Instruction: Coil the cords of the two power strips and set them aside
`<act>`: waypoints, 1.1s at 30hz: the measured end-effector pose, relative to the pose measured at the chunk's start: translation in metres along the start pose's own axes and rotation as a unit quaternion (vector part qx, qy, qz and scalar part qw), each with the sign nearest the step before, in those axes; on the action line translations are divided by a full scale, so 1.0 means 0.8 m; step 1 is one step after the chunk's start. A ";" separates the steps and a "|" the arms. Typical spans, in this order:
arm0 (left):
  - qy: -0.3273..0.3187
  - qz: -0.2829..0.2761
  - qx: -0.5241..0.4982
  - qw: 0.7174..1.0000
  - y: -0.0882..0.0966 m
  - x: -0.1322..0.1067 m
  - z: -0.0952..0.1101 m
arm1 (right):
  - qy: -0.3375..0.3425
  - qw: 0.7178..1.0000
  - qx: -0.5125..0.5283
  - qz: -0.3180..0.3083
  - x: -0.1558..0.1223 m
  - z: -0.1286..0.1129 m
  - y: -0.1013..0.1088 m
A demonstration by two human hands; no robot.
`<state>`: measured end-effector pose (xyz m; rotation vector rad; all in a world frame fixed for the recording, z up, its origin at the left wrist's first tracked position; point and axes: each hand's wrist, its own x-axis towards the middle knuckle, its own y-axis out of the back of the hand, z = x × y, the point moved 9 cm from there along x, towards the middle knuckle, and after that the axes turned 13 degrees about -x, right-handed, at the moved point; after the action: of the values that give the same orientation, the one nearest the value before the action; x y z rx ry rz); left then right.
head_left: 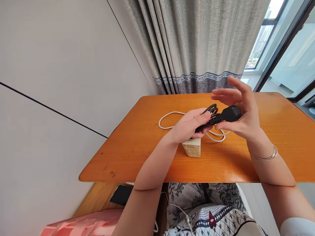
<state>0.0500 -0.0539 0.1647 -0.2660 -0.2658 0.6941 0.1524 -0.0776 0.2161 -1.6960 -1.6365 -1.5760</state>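
Note:
Over the orange wooden table (pixel 128 147), my left hand (pixel 190 124) is closed around a coiled black power cable (pixel 212 109). The cable's black plug (pixel 230 114) sticks out to the right and rests against the palm and thumb of my right hand (pixel 240 109), whose fingers are stretched out and spread. Directly below my left hand a small white cube socket (pixel 192 147) stands on the table, and its white cord (pixel 169 119) loops away behind both hands.
A grey curtain (pixel 194 42) hangs behind the table, with a window (pixel 283 42) at the right and a plain wall at the left. A dark phone (pixel 121 195) lies on a low wooden surface under the table's near edge, beside pink cloth (pixel 83 224).

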 end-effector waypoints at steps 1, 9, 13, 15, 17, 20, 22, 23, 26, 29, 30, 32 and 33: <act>0.000 -0.001 0.001 1.000 0.000 0.000 0.000 | -0.006 1.000 0.006 -0.015 0.000 0.004 -0.003; 0.007 -0.019 0.009 1.000 0.004 0.002 0.001 | -0.060 0.996 -0.064 0.006 -0.004 0.014 -0.009; -0.009 -0.020 0.024 0.999 0.001 0.001 0.001 | -0.067 0.992 -0.101 0.040 -0.005 0.017 -0.005; -0.033 -0.015 0.043 0.998 -0.001 0.000 0.003 | -0.065 0.989 -0.119 0.062 -0.006 0.019 0.000; -0.058 -0.005 0.066 0.996 -0.003 -0.001 0.004 | -0.057 0.985 -0.139 0.085 -0.008 0.019 0.005; -0.095 0.025 0.107 0.989 0.000 -0.004 0.011 | -0.051 0.979 -0.165 0.109 -0.009 0.019 0.012; -0.119 0.045 0.151 0.980 0.004 -0.007 0.020 | -0.052 0.977 -0.170 0.115 -0.009 0.020 0.014; -0.128 0.046 0.175 0.975 0.005 -0.009 0.025 | -0.053 0.977 -0.169 0.116 -0.009 0.020 0.015; -0.137 0.030 0.227 0.964 0.005 -0.012 0.033 | -0.044 0.978 -0.164 0.117 -0.008 0.017 0.016; -0.134 0.029 0.247 0.959 0.007 -0.014 0.036 | -0.026 0.980 -0.158 0.116 -0.009 0.012 0.015; -0.132 0.032 0.255 0.957 0.007 -0.014 0.037 | -0.023 0.981 -0.154 0.115 -0.009 0.012 0.014; -0.130 0.035 0.271 0.953 0.006 -0.015 0.036 | -0.021 0.983 -0.140 0.118 -0.011 0.015 0.013; -0.130 0.034 0.276 0.952 0.004 -0.015 0.036 | -0.023 0.983 -0.133 0.122 -0.012 0.017 0.013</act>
<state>0.0300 -0.0547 0.1884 0.3562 -0.3021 0.8444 0.1702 -0.0743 0.2083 -1.9916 -1.2222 -1.7007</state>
